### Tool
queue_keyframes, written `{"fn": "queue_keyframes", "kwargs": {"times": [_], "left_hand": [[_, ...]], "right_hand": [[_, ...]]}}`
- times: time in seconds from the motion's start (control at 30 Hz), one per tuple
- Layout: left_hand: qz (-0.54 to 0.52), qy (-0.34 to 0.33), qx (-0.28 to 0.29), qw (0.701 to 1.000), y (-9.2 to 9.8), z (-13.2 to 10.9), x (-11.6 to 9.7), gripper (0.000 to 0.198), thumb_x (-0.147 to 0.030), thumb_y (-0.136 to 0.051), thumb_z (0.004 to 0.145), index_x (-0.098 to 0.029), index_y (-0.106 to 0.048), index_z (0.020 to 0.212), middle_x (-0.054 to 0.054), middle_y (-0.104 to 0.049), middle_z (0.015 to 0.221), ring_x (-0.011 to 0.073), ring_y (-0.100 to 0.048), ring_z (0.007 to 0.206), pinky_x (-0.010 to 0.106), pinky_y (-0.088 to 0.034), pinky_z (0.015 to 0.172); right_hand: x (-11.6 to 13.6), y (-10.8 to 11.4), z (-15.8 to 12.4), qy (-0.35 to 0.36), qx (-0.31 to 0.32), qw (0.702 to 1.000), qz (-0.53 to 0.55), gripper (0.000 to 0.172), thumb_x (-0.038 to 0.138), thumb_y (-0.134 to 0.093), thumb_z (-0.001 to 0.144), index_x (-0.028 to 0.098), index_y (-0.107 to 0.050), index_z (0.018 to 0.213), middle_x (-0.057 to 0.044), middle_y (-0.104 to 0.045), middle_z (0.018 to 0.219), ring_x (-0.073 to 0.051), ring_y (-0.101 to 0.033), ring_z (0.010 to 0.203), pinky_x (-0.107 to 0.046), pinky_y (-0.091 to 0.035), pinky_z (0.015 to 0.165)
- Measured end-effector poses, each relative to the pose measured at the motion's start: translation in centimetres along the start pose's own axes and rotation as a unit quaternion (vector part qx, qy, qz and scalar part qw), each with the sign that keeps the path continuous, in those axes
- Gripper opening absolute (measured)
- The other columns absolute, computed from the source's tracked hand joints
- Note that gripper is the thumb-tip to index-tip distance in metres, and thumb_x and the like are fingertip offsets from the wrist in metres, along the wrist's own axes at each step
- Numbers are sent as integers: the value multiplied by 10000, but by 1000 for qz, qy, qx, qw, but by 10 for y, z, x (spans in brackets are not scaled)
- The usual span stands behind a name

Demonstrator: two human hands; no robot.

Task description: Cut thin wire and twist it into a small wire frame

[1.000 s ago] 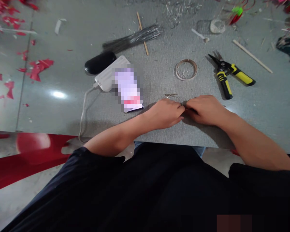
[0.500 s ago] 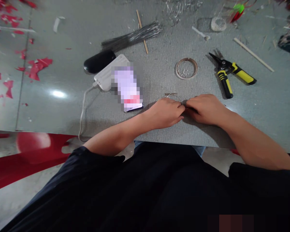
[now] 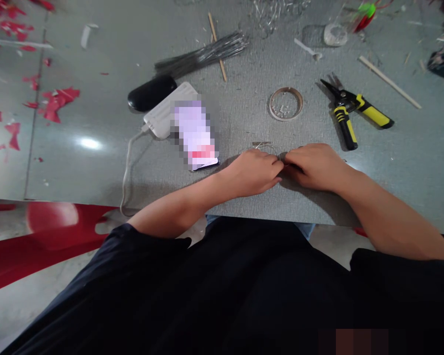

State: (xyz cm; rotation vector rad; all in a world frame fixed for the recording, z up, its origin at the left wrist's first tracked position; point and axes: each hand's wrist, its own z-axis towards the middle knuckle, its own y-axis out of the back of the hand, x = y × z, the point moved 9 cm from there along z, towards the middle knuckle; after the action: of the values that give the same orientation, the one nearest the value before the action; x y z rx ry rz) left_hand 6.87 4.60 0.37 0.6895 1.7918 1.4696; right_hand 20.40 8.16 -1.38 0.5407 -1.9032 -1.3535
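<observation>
Close to the table's front edge, my left hand (image 3: 257,170) and my right hand (image 3: 314,165) meet fingertip to fingertip. Both are closed in a pinch. A thin curved wire (image 3: 272,146) arcs out from behind the left fingers toward the right ones; its ends are hidden by the hands. Just beyond it lies a short flat strip (image 3: 261,143). Farther back sits a roll of tape (image 3: 285,104) with tiny clear bits inside its ring. Yellow-and-black pliers (image 3: 346,104) lie with jaws apart, beyond my right hand.
To the left are a phone (image 3: 198,135) with a blurred screen, a white power strip (image 3: 163,116) with its cable, and a black case (image 3: 151,93). Behind them a bundle of thin wires (image 3: 203,54) crosses a wooden stick (image 3: 222,66). Red scraps (image 3: 59,103) litter the far left.
</observation>
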Motion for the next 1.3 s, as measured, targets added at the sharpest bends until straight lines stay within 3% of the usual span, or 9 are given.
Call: {"fn": "queue_keyframes", "kwargs": {"times": [0.47, 0.73, 1.03, 1.3], "left_hand": [[-1, 0, 2, 1000, 1, -1, 0, 320, -350, -721, 1309, -103, -911, 1381, 191, -945, 1272, 385, -927, 1190, 484, -676, 1010], [3, -6, -7, 1000, 2, 0, -1, 309, -355, -729, 1312, -113, -912, 1373, 177, -950, 1264, 358, -931, 1178, 448, -656, 990], [5, -6, -10, 1000, 2, -1, -2, 311, -343, -736, 1309, -103, -912, 1401, 181, -955, 1276, 363, -938, 1195, 453, -665, 1007], [8, -7, -5, 1000, 2, -1, -3, 334, -349, -713, 1319, -102, -908, 1430, 186, -953, 1289, 362, -935, 1201, 452, -659, 1012]], "right_hand": [[4, 4, 0, 2, 2, 1000, 7, 196, 291, -686, 1224, 251, -701, 1033, -126, -887, 1078, -319, -739, 925, -472, -325, 822], [6, 5, 0, 7, 7, 1000, 4, 117, 273, -720, 1228, 215, -771, 1139, -125, -906, 1123, -306, -757, 943, -438, -304, 833], [-2, 1, -2, -12, -9, 999, 29, 175, 352, -704, 1245, 292, -861, 1295, -93, -927, 1153, -355, -812, 974, -440, -354, 838], [0, 2, -2, -8, -5, 1000, 4, 188, 319, -692, 1262, 254, -852, 1334, -102, -944, 1186, -317, -799, 967, -428, -335, 822]]}}
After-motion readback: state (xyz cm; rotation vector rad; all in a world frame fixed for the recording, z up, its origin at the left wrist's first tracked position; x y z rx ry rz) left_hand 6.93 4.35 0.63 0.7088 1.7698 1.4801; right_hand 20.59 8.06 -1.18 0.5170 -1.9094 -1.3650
